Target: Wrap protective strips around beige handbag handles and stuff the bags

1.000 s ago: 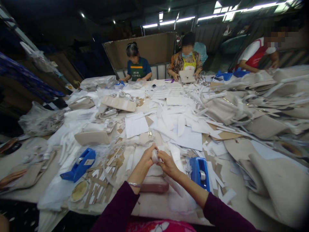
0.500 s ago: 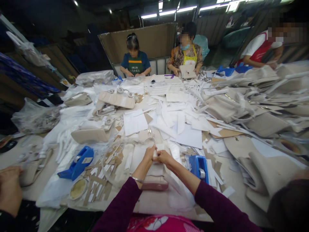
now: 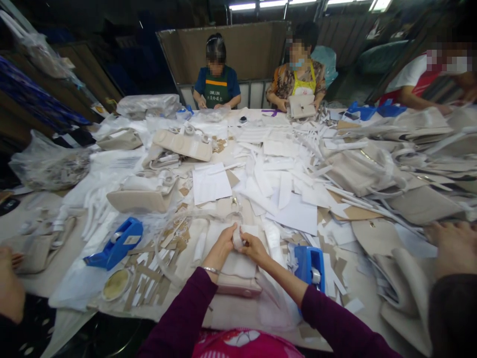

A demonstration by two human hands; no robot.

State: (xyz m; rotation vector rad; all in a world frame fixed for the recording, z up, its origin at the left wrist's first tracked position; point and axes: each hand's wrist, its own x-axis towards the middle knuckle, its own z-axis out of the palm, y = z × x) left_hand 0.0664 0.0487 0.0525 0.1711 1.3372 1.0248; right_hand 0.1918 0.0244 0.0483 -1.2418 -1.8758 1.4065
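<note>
My left hand (image 3: pixel 223 243) and my right hand (image 3: pixel 255 246) meet over a beige handbag (image 3: pixel 238 284) that lies in front of me. Between their fingers is a bent, pale strap (image 3: pixel 237 237) that looks wrapped in white film; both hands are closed on it. White packing sheet covers part of the bag, and its pinkish lower edge shows under my wrists. A gold-coloured clasp (image 3: pixel 234 201) shows just beyond the hands. Clear plastic film lies around the bag, and I cannot make out the strap's far ends.
Blue tape dispensers stand to the left (image 3: pixel 118 242) and right (image 3: pixel 310 267). Card strips (image 3: pixel 152 278) and a tape roll (image 3: pixel 116 284) lie at left. Beige bags (image 3: pixel 372 166) pile up at right. Other people work across the table; a co-worker's hand (image 3: pixel 452 248) reaches in at right.
My fingers have shifted slightly apart, so more of the pale strap shows as a loop. The view has tilted a little. A co-worker's hand has come into sight at right.
</note>
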